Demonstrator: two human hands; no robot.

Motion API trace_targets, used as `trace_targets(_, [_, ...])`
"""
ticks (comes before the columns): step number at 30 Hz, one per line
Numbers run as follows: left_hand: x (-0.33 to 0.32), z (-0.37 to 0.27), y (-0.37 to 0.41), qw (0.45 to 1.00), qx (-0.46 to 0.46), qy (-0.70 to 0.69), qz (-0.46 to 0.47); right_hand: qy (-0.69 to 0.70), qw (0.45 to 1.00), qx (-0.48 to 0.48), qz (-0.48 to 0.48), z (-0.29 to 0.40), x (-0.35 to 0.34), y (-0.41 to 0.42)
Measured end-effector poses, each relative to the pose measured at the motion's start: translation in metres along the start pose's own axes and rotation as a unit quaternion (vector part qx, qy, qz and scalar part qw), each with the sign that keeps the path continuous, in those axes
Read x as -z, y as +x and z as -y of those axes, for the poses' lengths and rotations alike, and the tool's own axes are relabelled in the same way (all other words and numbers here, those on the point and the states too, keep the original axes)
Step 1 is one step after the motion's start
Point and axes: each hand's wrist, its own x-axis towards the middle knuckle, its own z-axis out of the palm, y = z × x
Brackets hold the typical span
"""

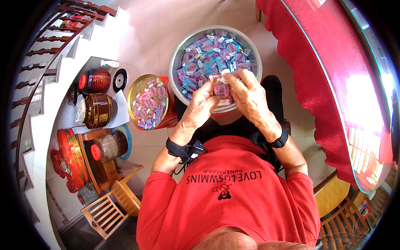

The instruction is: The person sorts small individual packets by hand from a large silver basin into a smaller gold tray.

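Note:
Over the near rim of a metal basin, both hands hold a small plastic packet with a printed pink label. My left hand pinches its left side and lower edge. The fingers of my right hand grip a small white piece at its top; whether that piece is fixed to the packet I cannot tell. Many blue, pink and purple packets with white pieces on them fill the basin. Left of it, a round gold-rimmed tin with a red side contains similar packets.
At left stand large jars with red lids, a clear jar of dark contents and a wooden chair. A staircase curves behind them. A table with a red cloth runs along the right, beside more wooden chairs.

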Motion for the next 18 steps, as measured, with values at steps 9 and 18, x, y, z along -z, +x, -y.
trace_targets(9, [0.003,-0.005,0.008,0.986,0.012,-0.163,0.016,0.005,0.997,0.041,0.068,0.006,-0.003,-0.019])
trace_targets(18, [-0.002,0.002,0.007,0.975,0.047,-0.217,0.023,-0.037,0.997,0.074,-0.001,0.005,-0.013,0.005])
